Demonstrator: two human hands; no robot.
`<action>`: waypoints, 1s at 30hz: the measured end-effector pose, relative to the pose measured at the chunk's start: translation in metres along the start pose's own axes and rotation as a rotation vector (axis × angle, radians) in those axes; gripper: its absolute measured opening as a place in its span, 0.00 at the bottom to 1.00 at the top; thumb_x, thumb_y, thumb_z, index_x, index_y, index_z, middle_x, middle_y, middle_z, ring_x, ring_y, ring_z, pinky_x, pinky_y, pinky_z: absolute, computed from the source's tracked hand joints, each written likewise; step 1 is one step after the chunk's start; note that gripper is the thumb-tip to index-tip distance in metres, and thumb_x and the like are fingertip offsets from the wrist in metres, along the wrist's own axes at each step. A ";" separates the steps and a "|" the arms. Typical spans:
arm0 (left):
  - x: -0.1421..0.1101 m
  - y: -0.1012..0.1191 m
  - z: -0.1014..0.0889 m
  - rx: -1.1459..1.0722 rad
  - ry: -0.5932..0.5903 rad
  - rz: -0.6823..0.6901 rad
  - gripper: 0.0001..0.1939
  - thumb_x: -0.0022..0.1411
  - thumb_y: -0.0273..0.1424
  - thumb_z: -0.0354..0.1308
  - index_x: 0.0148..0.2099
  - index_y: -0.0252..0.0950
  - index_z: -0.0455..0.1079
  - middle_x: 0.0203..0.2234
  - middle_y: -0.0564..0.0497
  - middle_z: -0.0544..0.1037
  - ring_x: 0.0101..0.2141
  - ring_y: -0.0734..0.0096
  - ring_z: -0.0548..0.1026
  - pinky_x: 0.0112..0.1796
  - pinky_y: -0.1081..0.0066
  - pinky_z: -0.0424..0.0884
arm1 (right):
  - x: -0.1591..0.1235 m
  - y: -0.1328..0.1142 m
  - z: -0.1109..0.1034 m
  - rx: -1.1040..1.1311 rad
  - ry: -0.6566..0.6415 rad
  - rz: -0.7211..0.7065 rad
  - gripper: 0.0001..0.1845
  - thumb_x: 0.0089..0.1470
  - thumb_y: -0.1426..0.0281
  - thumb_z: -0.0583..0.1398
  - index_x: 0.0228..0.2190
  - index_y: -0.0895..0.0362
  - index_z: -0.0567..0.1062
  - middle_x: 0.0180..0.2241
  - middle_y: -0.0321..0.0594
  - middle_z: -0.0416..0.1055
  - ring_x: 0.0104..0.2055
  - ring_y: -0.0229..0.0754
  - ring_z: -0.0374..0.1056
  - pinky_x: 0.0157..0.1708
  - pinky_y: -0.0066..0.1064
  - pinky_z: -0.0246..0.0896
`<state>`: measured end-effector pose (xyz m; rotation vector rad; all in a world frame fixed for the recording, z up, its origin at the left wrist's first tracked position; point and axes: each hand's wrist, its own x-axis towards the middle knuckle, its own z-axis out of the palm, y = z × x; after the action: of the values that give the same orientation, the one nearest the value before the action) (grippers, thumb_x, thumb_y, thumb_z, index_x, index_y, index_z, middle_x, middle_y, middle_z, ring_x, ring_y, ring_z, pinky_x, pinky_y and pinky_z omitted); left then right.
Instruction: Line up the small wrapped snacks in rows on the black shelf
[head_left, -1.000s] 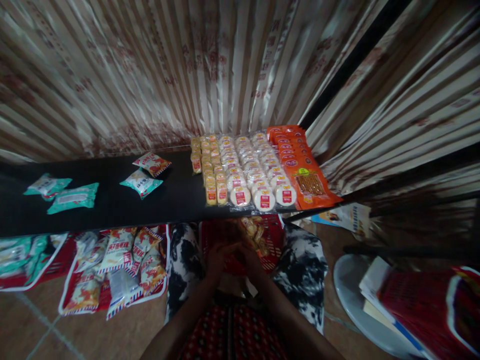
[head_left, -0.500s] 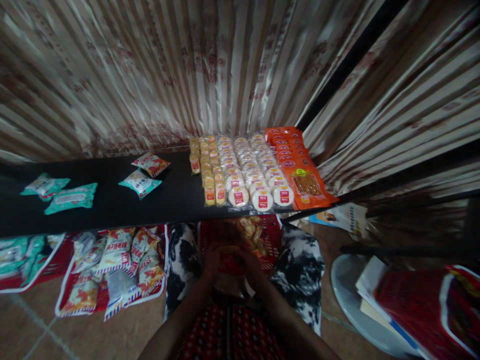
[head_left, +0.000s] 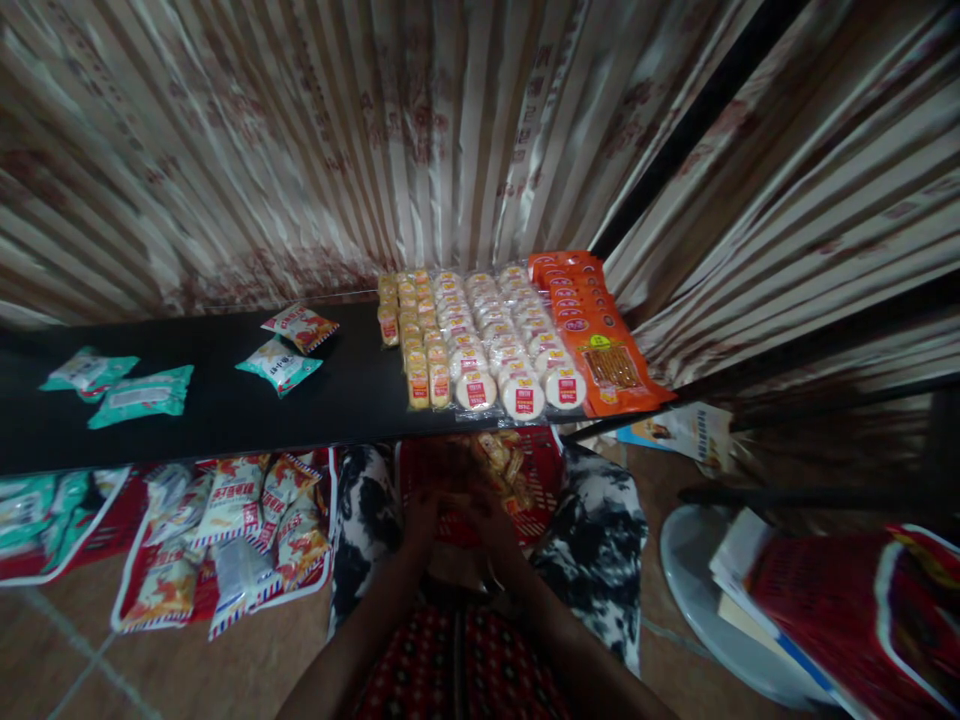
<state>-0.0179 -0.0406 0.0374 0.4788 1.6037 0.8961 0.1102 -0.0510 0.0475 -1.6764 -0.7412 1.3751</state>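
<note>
Grip unreadable: left hand (head_left: 421,512) and right hand (head_left: 487,512) nearly meet over red basket (head_left: 550,462), too dark to tell what, if anything, they grasp. Loose golden packs (head_left: 513,466) lie in basket's right half. Risk: hands sit close to near edge of table (head_left: 345,400), so lifted hand could knock it; shifting knees (head_left: 600,510) could tip basket. Packs seem to point mixed ways, long axes slanting differently.

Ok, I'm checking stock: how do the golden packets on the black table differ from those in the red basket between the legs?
The table packets are lined up in rows; the basket packets lie jumbled. The table packets look brighter; the basket packets are dimmer. Both have golden wrapping.
</note>
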 end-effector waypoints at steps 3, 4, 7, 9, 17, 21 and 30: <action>0.000 -0.002 -0.001 -0.033 -0.018 -0.012 0.11 0.49 0.29 0.56 0.37 0.34 0.71 0.36 0.44 0.79 0.36 0.66 0.77 0.41 0.66 0.71 | -0.005 -0.002 0.002 -0.061 0.018 -0.029 0.24 0.32 0.64 0.65 0.37 0.53 0.74 0.39 0.41 0.74 0.39 0.47 0.71 0.40 0.37 0.67; 0.000 -0.003 -0.001 -0.042 -0.022 -0.017 0.11 0.49 0.29 0.56 0.37 0.34 0.72 0.36 0.45 0.79 0.36 0.66 0.77 0.41 0.66 0.71 | -0.006 -0.003 0.003 -0.081 0.020 -0.038 0.24 0.32 0.64 0.65 0.37 0.53 0.74 0.40 0.42 0.74 0.39 0.47 0.71 0.41 0.37 0.67; 0.001 -0.004 -0.001 -0.061 -0.027 -0.030 0.11 0.47 0.28 0.57 0.36 0.35 0.72 0.35 0.45 0.79 0.36 0.66 0.77 0.41 0.67 0.71 | -0.008 0.000 0.004 -0.130 0.016 -0.060 0.25 0.33 0.63 0.64 0.39 0.53 0.73 0.41 0.43 0.73 0.40 0.48 0.71 0.41 0.38 0.67; 0.002 -0.004 -0.001 -0.068 -0.025 -0.040 0.11 0.47 0.29 0.57 0.36 0.35 0.73 0.35 0.45 0.79 0.36 0.66 0.77 0.41 0.67 0.71 | -0.008 0.002 0.005 -0.159 0.015 -0.075 0.26 0.34 0.63 0.64 0.40 0.53 0.73 0.42 0.43 0.73 0.41 0.49 0.71 0.41 0.39 0.67; 0.003 -0.008 -0.003 -0.102 -0.021 -0.065 0.11 0.47 0.28 0.57 0.36 0.34 0.73 0.34 0.46 0.79 0.35 0.67 0.77 0.40 0.67 0.71 | -0.008 0.000 0.005 -0.209 0.031 -0.082 0.24 0.34 0.63 0.65 0.39 0.52 0.75 0.41 0.41 0.74 0.43 0.50 0.70 0.42 0.39 0.66; 0.004 -0.008 -0.003 -0.130 -0.039 -0.067 0.10 0.47 0.26 0.56 0.35 0.34 0.72 0.32 0.47 0.78 0.32 0.71 0.76 0.37 0.70 0.71 | -0.010 -0.004 0.006 -0.240 0.006 -0.100 0.24 0.36 0.62 0.64 0.40 0.52 0.74 0.42 0.42 0.73 0.42 0.49 0.70 0.44 0.41 0.65; -0.001 -0.007 -0.005 -0.174 -0.052 -0.087 0.09 0.49 0.30 0.57 0.35 0.33 0.71 0.30 0.49 0.77 0.28 0.74 0.74 0.32 0.72 0.70 | -0.010 -0.004 0.007 -0.252 -0.015 -0.154 0.21 0.38 0.62 0.61 0.38 0.51 0.74 0.39 0.40 0.74 0.39 0.47 0.71 0.44 0.41 0.65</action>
<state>-0.0214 -0.0466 0.0330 0.3053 1.4731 0.9398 0.1016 -0.0559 0.0557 -1.7608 -1.0659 1.2280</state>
